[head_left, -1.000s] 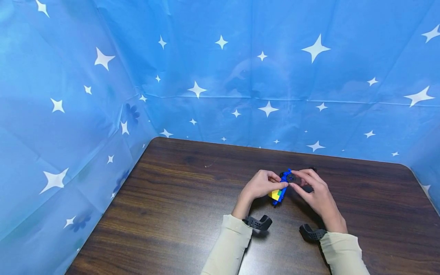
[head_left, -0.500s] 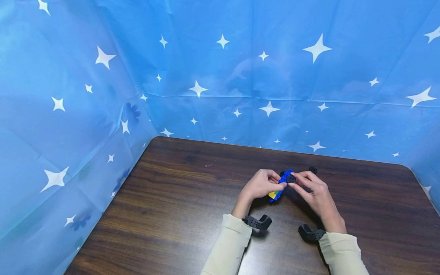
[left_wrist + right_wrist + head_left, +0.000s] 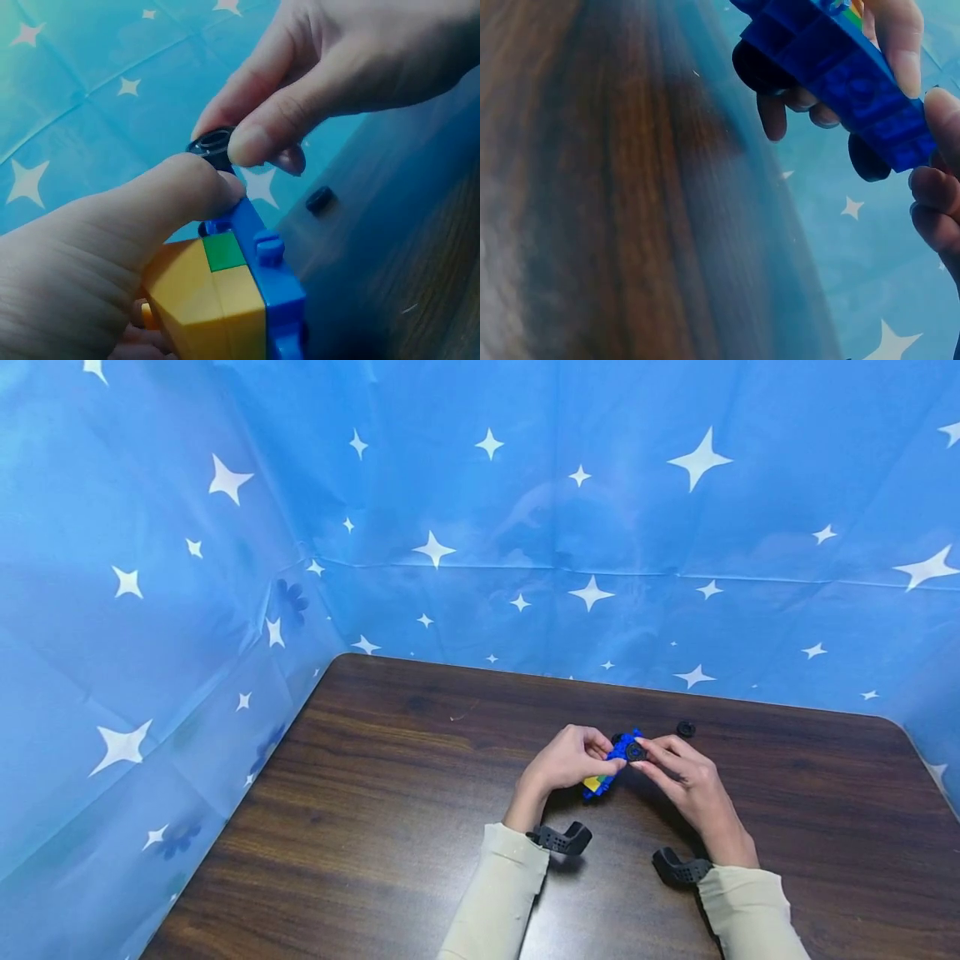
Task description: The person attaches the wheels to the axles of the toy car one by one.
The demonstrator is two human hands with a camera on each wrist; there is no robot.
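My left hand [image 3: 566,764] grips a toy brick car [image 3: 247,289] above the table, its thumb lying along the blue chassis [image 3: 847,82]. Yellow blocks [image 3: 199,300] and a green one [image 3: 223,251] sit on that chassis. At the car's far end, the thumb and fingers of my right hand [image 3: 686,777] pinch a black wheel [image 3: 214,144] against the side facing them. Two more black wheels, a rear one [image 3: 761,71] and a front one [image 3: 868,157], show along the opposite side in the right wrist view. Fingertips cover part of the pinched wheel.
A loose black wheel [image 3: 686,728] lies on the dark wooden table [image 3: 375,793], just beyond my right hand. Blue cloth [image 3: 480,510] with white stars hangs behind the table and along its left side. Each wrist wears a black camera mount.
The car's near end has swung a little left and up as it turns in my hands. The loose wheel, mostly hidden behind my right hand before, now shows fully.
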